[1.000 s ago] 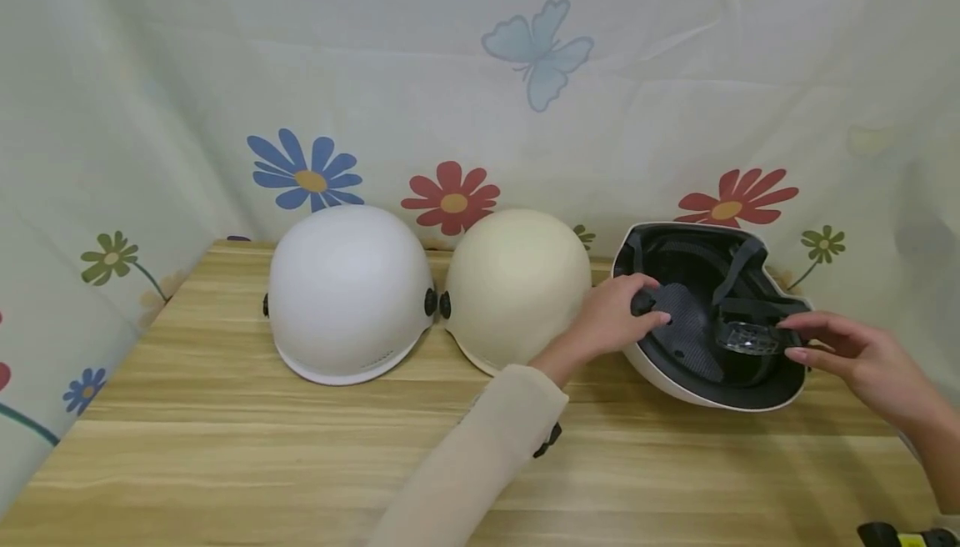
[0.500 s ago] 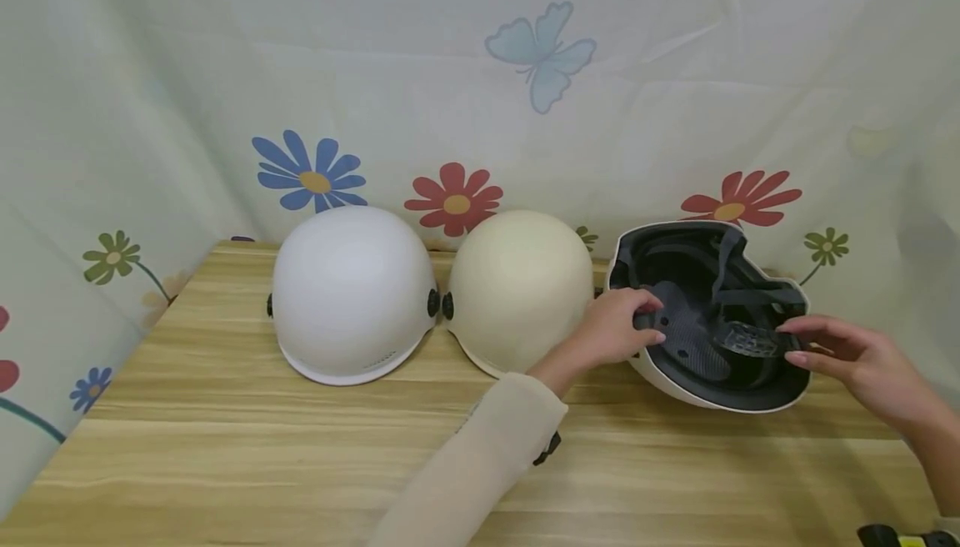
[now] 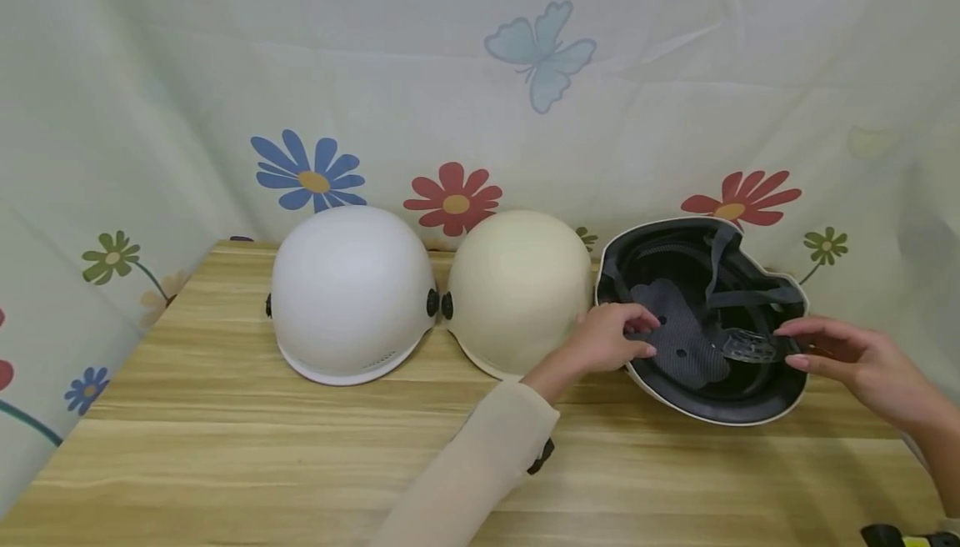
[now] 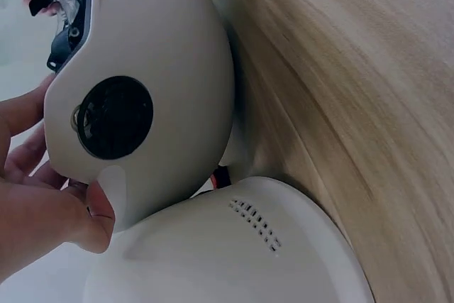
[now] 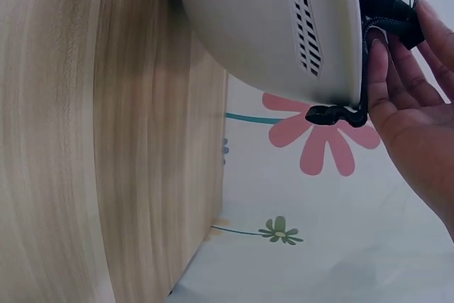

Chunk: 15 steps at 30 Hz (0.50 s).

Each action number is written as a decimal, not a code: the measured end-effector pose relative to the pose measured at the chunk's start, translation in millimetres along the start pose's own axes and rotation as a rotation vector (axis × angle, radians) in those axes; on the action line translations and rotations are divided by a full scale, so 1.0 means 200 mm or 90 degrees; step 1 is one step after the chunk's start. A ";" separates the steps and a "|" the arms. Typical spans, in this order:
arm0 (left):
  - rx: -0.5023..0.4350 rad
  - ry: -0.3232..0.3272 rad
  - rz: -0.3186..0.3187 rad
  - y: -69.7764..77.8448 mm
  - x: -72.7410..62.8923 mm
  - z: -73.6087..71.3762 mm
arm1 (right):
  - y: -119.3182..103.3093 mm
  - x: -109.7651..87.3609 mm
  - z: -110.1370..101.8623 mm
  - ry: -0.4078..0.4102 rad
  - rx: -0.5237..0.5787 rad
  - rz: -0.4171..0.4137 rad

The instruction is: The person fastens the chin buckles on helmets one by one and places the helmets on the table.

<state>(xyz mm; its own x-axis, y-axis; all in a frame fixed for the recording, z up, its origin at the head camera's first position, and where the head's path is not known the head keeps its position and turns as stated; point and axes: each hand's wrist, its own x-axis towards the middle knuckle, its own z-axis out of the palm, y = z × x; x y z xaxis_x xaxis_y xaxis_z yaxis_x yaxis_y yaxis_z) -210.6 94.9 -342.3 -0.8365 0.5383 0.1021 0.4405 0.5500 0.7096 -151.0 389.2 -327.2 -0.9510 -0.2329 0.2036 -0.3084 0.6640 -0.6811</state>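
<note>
Your upturned helmet (image 3: 738, 408) sits toward the far right of the wooden table (image 3: 300, 447), its dark hollow facing up and tipped toward you, just right of the cream helmet (image 3: 517, 288), with the white helmet (image 3: 352, 293) farthest left; both of those rest crown up. Your left hand (image 3: 600, 338) is at its left edge, and the left wrist view shows what the head view hides: your thumb lies on the outer shell and the other fingers bend behind the edge, gripping the rim. That view alone also gives you the round black disc (image 4: 115, 117) on the shell. Your right hand (image 3: 873, 363) is at the right edge; from the head you see only thumb and forefinger, but the right wrist view shows them pinching a black strap (image 5: 394, 15), with a dark hooked piece (image 5: 333, 114) outside the rim and slotted vents (image 5: 307, 33) in the shell. Only the head view looks down on the perforated grey pad (image 3: 686, 338) inside, left of a clear plastic piece (image 3: 750, 347). Behind everything hangs the flowered curtain (image 3: 405, 47), and a black-and-yellow object (image 3: 892, 537) is cut off at the near right.
</note>
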 end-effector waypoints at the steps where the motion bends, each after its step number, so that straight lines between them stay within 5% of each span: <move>1: -0.006 0.006 0.001 0.00 0.00 0.00 | 0.00 0.00 0.00 -0.002 0.003 -0.001; 8: -0.107 0.065 0.015 -0.01 0.00 -0.01 | 0.00 0.00 -0.01 -0.009 0.017 -0.011; 15: -0.224 0.092 0.046 0.00 0.00 -0.13 | 0.00 0.01 0.00 -0.005 0.015 -0.009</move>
<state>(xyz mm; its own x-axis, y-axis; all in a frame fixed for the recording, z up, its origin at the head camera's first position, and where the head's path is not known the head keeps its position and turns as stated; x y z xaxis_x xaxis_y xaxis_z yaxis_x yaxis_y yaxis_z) -218.6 77.7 -324.8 -0.8555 0.4589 0.2398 0.3825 0.2481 0.8900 -153.2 389.1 -326.1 -0.9460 -0.2486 0.2079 -0.3217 0.6438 -0.6943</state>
